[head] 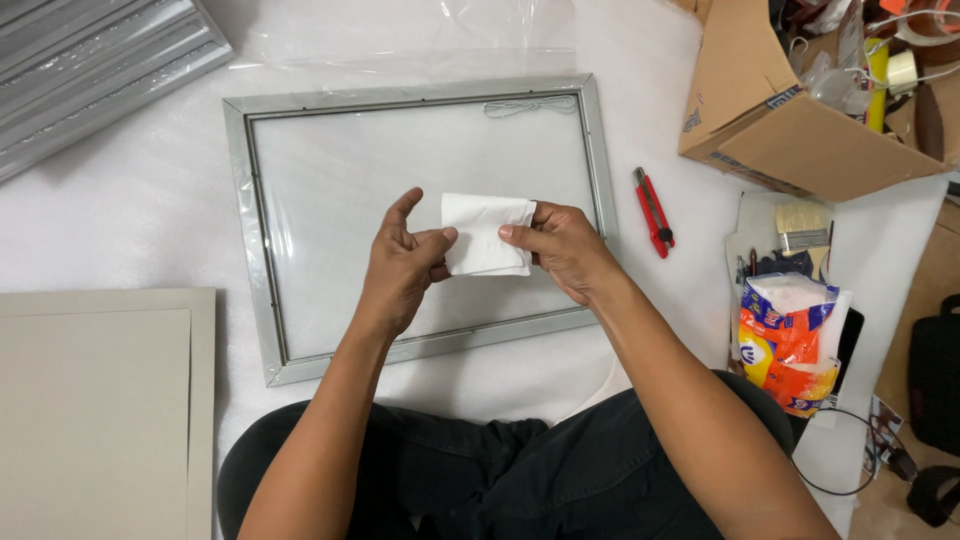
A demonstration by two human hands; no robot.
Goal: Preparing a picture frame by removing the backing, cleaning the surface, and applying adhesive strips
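A folded white tissue (483, 233) is held between both hands above the middle of a silver picture frame (243, 230) that lies face down on white foam sheet. My left hand (403, 262) pinches the tissue's left edge with thumb and fingers. My right hand (562, 247) grips its right edge. A thin hanging cord (530, 105) runs along the frame's top rail.
A red utility knife (653, 211) lies right of the frame. Further right are a paintbrush (803, 227), an orange and blue tissue pack (792, 340) and an open cardboard box (790, 120) of tools. Grey boards (100, 400) lie at left, silver frame mouldings (90, 60) at top left.
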